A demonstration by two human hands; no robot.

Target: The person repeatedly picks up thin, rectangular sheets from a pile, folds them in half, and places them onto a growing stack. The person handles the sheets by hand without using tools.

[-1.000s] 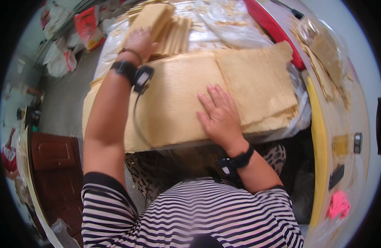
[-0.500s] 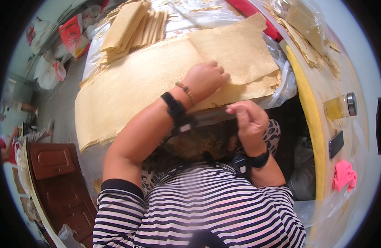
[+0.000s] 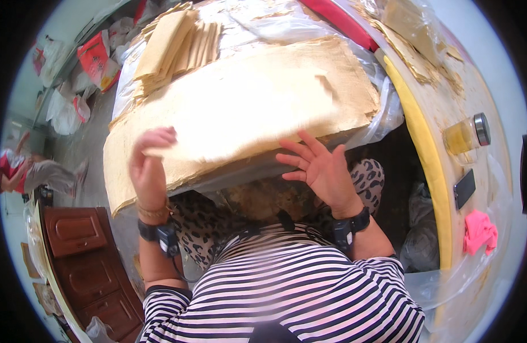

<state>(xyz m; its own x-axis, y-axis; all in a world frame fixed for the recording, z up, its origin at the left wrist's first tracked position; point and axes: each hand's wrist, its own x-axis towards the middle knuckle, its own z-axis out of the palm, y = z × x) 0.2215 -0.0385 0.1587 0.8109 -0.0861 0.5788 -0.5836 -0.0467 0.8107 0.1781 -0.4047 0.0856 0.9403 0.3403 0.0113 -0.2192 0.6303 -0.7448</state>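
Observation:
A thin pale-yellow sheet (image 3: 257, 114), glaring white and blurred along its lower edge, lies over or just above a wide stack of similar tan sheets (image 3: 132, 166) in front of me. By the sheet's left end is my left hand (image 3: 150, 168), its fingers bent to the right and smeared by motion; I cannot make out whether they grip the edge. My right hand (image 3: 323, 171) hovers palm up at the near side of the stack, fingers spread, holding nothing. Both wrists carry black strapped devices.
Folded tan sheets (image 3: 169, 48) are piled at the back left. On the right-hand table are a lidded glass jar (image 3: 466, 137), a phone (image 3: 464, 190), a pink cloth (image 3: 479, 232) and more sheets (image 3: 409, 51). Brown cabinets (image 3: 80, 234) and another person (image 3: 37, 171) are at left.
My left hand has swung left from the middle of the stack to its left part. The upper sheet has shifted left too. My right hand has opened, its fingers spreading.

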